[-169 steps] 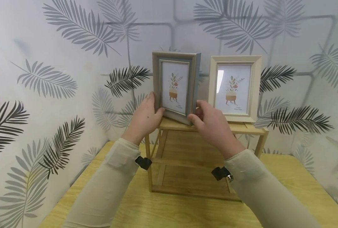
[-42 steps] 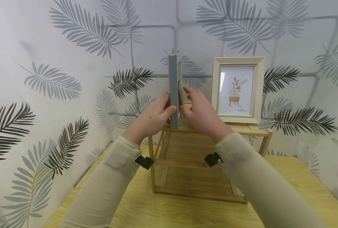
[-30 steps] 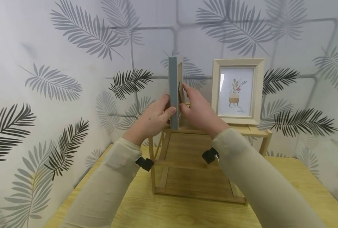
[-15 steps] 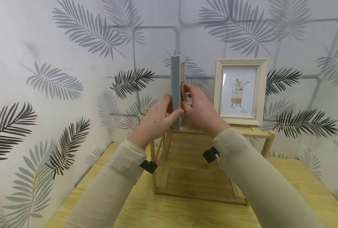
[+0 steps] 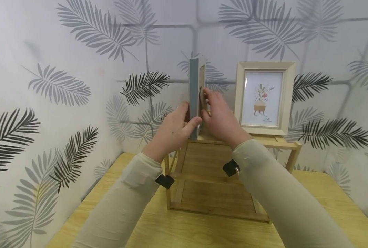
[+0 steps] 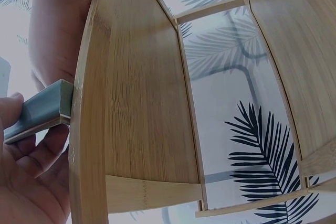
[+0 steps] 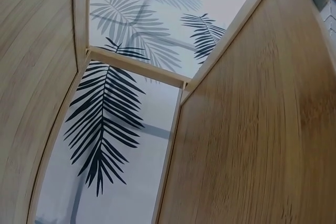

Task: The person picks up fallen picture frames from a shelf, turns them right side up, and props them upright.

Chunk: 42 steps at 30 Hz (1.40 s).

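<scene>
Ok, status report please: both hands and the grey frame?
Left hand grips grey frame at its edge. Right hand touches its back. Frame upright on shelf, edge-on. Cream frame beside, apart.

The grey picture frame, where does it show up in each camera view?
Head: grey picture frame at centre, edge-on, upright on the bamboo shelf, left hand gripping it.
Left wrist: at the left edge, just its corner.
Right wrist: not clearly in view.
Shared landmark: the bamboo shelf.

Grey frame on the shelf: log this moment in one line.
left hand grips grey frame edge-on | right hand at its back | frame upright on bamboo shelf | cream frame beside, untouched
</scene>
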{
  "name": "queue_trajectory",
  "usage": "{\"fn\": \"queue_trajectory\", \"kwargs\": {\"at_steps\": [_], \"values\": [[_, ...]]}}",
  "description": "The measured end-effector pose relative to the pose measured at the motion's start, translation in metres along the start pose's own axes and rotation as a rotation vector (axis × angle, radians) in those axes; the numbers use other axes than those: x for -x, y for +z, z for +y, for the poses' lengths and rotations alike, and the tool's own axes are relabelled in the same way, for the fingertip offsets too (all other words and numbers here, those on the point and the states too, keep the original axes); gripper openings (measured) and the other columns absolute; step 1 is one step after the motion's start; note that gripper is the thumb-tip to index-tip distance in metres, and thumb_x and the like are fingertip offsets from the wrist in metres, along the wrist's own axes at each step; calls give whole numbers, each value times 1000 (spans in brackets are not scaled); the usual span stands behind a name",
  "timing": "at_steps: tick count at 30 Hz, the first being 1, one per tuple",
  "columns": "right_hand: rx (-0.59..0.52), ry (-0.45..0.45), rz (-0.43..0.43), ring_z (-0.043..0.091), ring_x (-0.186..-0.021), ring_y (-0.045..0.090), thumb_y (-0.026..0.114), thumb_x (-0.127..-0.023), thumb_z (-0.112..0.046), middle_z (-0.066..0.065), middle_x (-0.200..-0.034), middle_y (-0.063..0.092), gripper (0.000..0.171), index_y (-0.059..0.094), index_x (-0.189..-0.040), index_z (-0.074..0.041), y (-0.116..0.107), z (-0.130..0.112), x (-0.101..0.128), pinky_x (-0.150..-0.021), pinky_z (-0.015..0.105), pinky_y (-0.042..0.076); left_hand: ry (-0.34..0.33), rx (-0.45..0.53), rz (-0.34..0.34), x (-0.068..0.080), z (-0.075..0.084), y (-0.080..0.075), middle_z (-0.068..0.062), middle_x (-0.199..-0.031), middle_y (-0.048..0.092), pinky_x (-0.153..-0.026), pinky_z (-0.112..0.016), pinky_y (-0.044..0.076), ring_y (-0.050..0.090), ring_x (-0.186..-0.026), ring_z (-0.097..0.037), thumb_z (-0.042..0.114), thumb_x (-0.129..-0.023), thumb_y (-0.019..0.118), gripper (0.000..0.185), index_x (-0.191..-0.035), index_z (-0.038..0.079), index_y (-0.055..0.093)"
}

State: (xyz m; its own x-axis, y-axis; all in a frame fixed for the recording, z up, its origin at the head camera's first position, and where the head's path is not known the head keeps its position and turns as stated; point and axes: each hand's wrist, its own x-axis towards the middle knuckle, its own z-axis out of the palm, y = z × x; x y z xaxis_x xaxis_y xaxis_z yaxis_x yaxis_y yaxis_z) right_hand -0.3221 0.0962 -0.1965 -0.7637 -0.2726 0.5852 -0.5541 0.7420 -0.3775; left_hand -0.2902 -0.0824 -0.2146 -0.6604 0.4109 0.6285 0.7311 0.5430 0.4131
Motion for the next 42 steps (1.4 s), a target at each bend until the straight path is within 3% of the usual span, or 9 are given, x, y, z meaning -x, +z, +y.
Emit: {"fn": "queue_trajectory", "kwargs": {"at_steps": [12, 19, 28, 42], "values": [[128, -22, 74, 33, -126, 49, 58, -100, -12, 19, -138, 48, 60, 34, -154, 0, 0, -2, -1, -110, 46, 39, -26, -18, -3, 1, 4, 0, -10, -107, 63, -85, -40, 55, 65, -97, -23, 37, -107, 51, 40, -130, 4, 46], [170, -31, 100, 32, -120, 52, 58, -100, -10, 18, -133, 51, 56, 38, -152, -2, -3, -4, 0, -106, 46, 43, -40, -43, 4, 1, 6, 1, -9, -106, 62, -84, -39, 56, 66, -97, -23, 36, -107, 51, 38, -128, 5, 47], [215, -27, 96, 33, -116, 53, 59, -99, -10, 18, -131, 51, 57, 39, -152, -4, -6, -5, 1, -101, 47, 46, -41, -75, 8, 1, 8, 1, -5, -97, 58, -74, -37, 55, 63, -85, -20, 37, -107, 51, 35, -122, 6, 48], [333, -28, 67, 32, -111, 53, 54, -101, -9, 15, -130, 50, 54, 39, -152, -6, -11, -8, 5, -88, 47, 53, -47, -72, 16, 1, 8, 3, -5, -97, 57, -74, -37, 54, 63, -85, -19, 37, -107, 51, 34, -121, 6, 47]]}}
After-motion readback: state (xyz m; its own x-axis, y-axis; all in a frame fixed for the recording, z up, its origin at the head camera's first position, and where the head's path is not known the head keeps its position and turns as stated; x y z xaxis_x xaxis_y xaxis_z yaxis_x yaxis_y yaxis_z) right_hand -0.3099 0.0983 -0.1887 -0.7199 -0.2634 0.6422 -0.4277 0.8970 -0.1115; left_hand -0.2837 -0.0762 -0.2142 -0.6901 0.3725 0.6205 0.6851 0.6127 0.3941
